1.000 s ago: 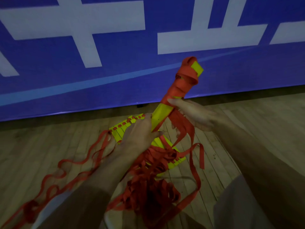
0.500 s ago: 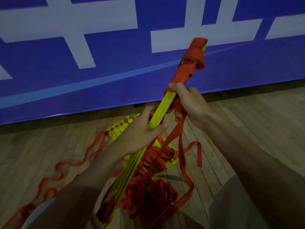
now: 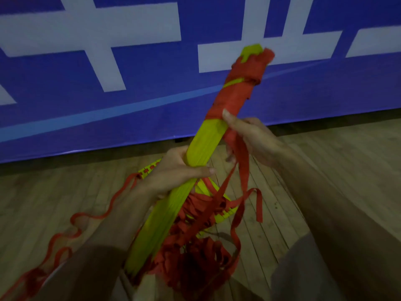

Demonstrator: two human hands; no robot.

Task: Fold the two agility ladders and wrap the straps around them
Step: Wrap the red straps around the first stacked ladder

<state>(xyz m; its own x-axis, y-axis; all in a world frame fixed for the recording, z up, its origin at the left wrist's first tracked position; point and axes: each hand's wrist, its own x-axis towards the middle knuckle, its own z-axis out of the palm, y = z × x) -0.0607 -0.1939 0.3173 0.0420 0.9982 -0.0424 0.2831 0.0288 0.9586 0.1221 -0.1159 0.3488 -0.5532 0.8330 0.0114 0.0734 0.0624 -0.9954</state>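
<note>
the left hand [image 3: 175, 170] is wrapped round the middle of the folded yellow agility ladder [image 3: 204, 144], held slanting up and away. the right hand [image 3: 253, 137] pinches the red strap [image 3: 236, 92] just below the turns wound round the ladder's upper end. loose strap hangs tangled below. the second ladder [image 3: 148, 170] lies on the wooden floor [image 3: 325, 170] near the blue banner [image 3: 152, 83].

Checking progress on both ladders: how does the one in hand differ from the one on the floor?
The held ladder is tilted up, gripped by the left hand; the floor ladder lies flat on the boards. The held ladder's upper end is wound in red strap; the floor ladder's strap trails loose. Both have yellow rungs and red straps.
</note>
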